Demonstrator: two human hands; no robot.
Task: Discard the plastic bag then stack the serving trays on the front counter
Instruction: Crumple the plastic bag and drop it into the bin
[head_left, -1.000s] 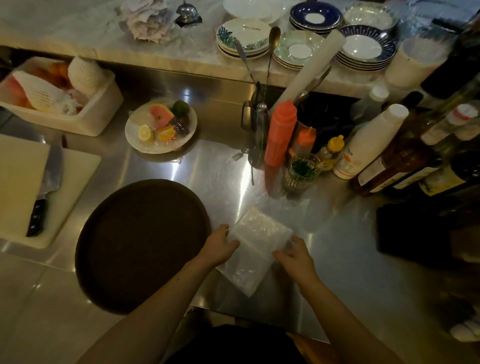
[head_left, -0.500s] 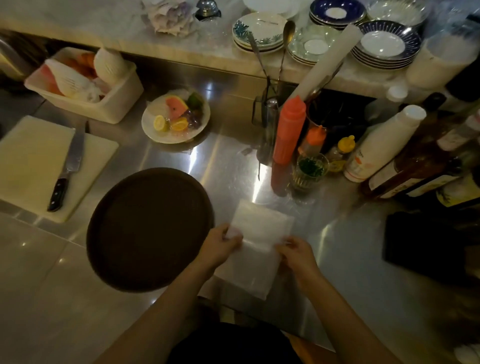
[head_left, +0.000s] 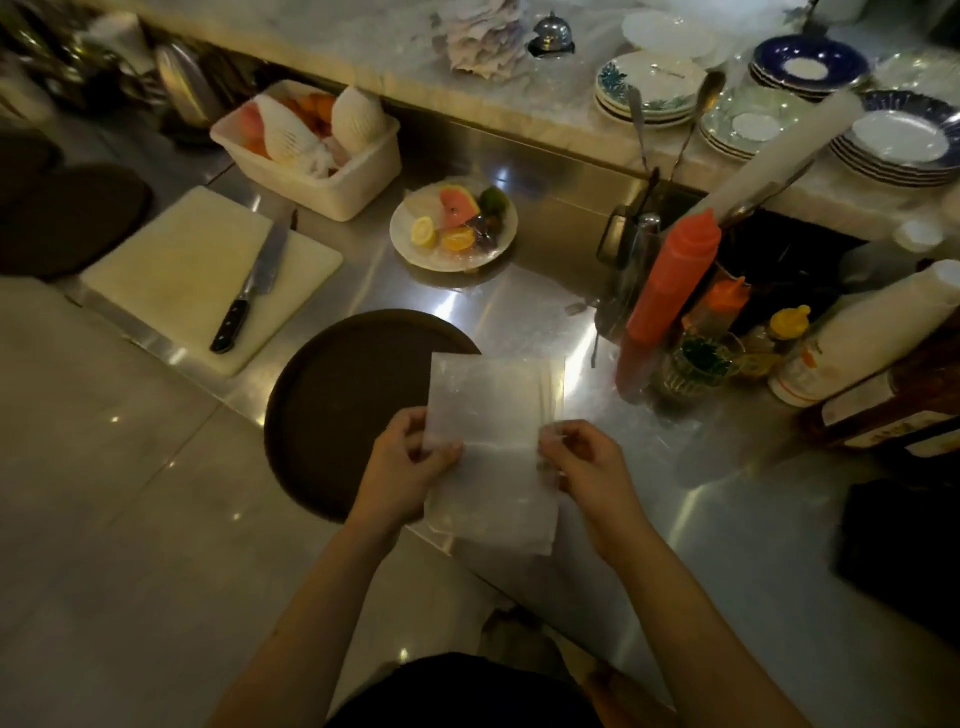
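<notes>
I hold the plastic bag (head_left: 493, 441) flat above the steel tabletop (head_left: 727, 519), my left hand (head_left: 410, 467) pinching its left edge and my right hand (head_left: 587, 462) its right edge, the fingers (head_left: 447, 448) of both closed on the film about halfway down. The bag's top corner overlaps a round brown tray (head_left: 343, 410) lying on the tabletop; a second tray (head_left: 67, 218) lies far left, beyond the cutting board (head_left: 197, 270).

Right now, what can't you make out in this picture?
All in the head view:
- Tray: its right side sits behind the plastic bag.
- Bag: empty or not, too hazy to tell.
- Bottles: cut off by the right edge.
- Second tray, far left: dark and blurred.
</notes>
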